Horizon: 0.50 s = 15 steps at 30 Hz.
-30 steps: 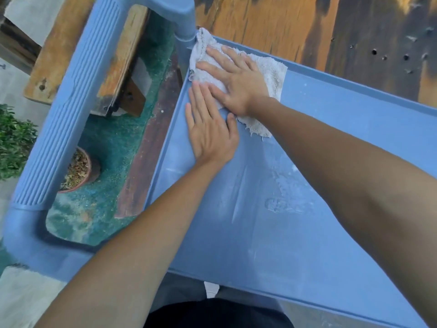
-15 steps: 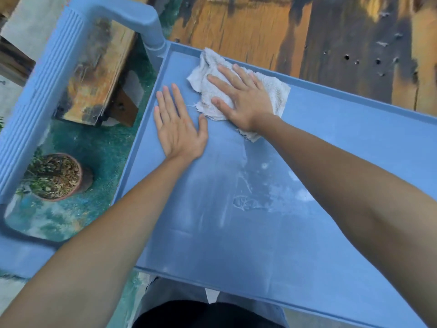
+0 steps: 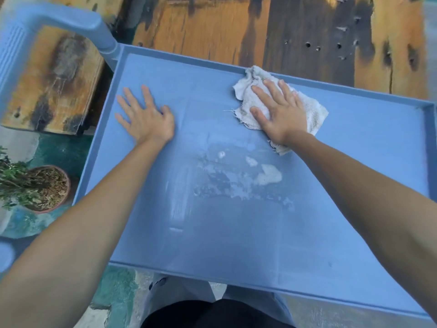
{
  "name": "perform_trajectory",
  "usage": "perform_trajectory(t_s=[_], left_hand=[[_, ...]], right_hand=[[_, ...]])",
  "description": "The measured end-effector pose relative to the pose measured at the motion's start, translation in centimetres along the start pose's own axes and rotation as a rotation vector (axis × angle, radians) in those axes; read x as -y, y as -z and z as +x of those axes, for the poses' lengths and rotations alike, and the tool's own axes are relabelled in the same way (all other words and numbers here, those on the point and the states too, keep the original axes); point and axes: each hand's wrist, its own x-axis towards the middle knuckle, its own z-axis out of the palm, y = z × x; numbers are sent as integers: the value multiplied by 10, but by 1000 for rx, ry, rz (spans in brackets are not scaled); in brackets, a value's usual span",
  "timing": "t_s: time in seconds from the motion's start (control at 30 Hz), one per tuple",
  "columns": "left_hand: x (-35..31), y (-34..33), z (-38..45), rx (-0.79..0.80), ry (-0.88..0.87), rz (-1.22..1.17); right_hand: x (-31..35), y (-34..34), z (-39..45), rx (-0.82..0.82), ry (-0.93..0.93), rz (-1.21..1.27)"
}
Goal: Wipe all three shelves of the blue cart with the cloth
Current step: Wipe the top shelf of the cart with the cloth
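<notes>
The blue cart's top shelf (image 3: 236, 245) fills the view, a flat tray with a low rim. A crumpled white cloth (image 3: 314, 112) lies near the shelf's far rim, right of centre. My right hand (image 3: 281, 112) presses flat on the cloth with straight, spread fingers. My left hand (image 3: 146, 117) rests flat on the bare shelf at the far left, fingers spread. Pale dusty smears and whitish patches (image 3: 267, 174) mark the middle of the shelf. The lower shelves are hidden under the top one.
The cart's blue handle (image 3: 21, 36) arches at the upper left. A worn wooden board (image 3: 54, 86) lies beyond it, and a weathered wooden wall (image 3: 283, 27) stands behind the cart. A potted plant (image 3: 45, 188) sits on the green floor at left.
My right hand has slid the cloth to the right along the far rim, away from the left corner. My left hand stays flat near the left end.
</notes>
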Motion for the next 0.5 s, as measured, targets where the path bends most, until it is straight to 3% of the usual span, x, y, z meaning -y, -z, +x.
perform_trajectory(t_s=[0.07,0.13,0.17,0.33,0.5], left_hand=[[-41,2,-15,49,-177,-39],[-94,0,-37,189,-471,-94],[-116,-2,-47,267,-534,-104],[-171,-14,-65,331,-350,76],[-190,-14,-70,290,-298,207]], right_hand=[[-2,0,-2,-1,3,10],[-6,2,-5,2,6,12],[-9,2,-7,3,4,10],[-47,9,-20,-1,-12,23],[-106,20,-43,-15,-80,21]])
